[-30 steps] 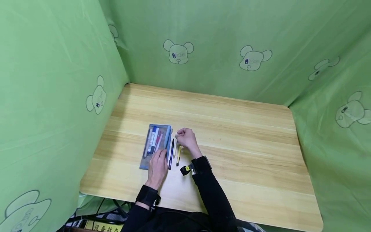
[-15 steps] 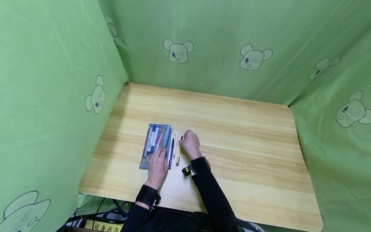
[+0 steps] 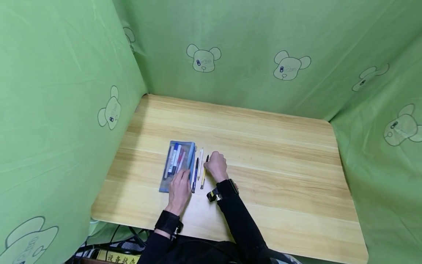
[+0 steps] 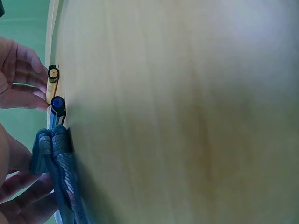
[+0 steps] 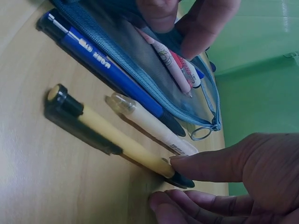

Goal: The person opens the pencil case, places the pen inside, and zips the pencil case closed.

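Note:
My left hand rests at the near right part of a blue mesh pencil case, pinching its zippered edge between thumb and fingers. Markers and pens show through the mesh. Beside the case, a blue pen, a white pen and a yellow pen lie nearly parallel on the table. My right hand is at the far end of the yellow pen, its thumb at the black tip. In the right wrist view its other fingers lie apart from the pen, low over the wood.
The wooden table extends far to the right and behind the pens. Green curtains with bear faces enclose its back and sides. Cables and a yellow sign show below the near left edge.
My right hand left the far end of the white pen, moved right to the yellow pen and then slightly nearer. My left hand stays on the pencil case.

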The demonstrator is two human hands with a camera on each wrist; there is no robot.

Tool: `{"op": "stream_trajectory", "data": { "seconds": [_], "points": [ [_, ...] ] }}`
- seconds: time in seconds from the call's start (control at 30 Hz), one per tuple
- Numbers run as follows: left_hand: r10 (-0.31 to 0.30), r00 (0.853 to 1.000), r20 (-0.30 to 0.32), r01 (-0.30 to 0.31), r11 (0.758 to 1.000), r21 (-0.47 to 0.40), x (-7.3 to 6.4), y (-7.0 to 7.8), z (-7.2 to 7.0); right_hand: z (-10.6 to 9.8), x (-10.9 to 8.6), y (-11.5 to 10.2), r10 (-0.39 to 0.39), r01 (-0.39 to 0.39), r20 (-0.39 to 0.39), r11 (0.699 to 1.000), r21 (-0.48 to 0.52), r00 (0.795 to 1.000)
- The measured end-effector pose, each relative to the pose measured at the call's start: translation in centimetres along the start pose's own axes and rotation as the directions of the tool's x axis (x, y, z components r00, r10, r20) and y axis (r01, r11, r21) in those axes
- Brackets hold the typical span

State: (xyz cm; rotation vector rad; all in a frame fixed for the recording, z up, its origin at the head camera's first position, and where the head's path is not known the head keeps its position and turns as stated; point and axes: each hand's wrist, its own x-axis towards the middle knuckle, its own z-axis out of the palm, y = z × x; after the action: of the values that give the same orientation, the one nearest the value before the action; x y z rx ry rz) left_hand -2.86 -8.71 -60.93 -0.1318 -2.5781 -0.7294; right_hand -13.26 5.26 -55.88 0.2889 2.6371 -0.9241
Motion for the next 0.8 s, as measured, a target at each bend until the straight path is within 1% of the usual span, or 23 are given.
{"op": "stream_trajectory", "data": {
  "seconds": [0.17, 0.5, 0.67, 0.8],
  "points": [
    [0.012, 1.000, -0.011, -0.012, 1.000, 0.007, -0.06, -0.06, 0.09, 0.16, -0.19, 0.06, -0.006, 0.006, -0.018, 1.000, 0.004, 1.000],
    [-0.007, 1.000, 0.019, 0.007, 1.000, 0.009, 0.09, -0.05, -0.07, 0.14, 0.19, -0.03, 0.062, -0.062, 0.007, 0.996, 0.058, 0.998],
    [-0.020, 0.999, 0.040, 0.019, 1.000, 0.006, 0.03, -0.07, -0.02, -0.04, 0.21, -0.05, 0.072, -0.074, 0.024, 0.996, 0.056, 0.997],
    [-0.019, 0.999, 0.037, 0.019, 1.000, 0.006, 0.01, -0.13, 0.04, -0.17, 0.20, -0.10, 0.071, -0.072, 0.036, 0.997, 0.034, 0.997]
  ]
}}
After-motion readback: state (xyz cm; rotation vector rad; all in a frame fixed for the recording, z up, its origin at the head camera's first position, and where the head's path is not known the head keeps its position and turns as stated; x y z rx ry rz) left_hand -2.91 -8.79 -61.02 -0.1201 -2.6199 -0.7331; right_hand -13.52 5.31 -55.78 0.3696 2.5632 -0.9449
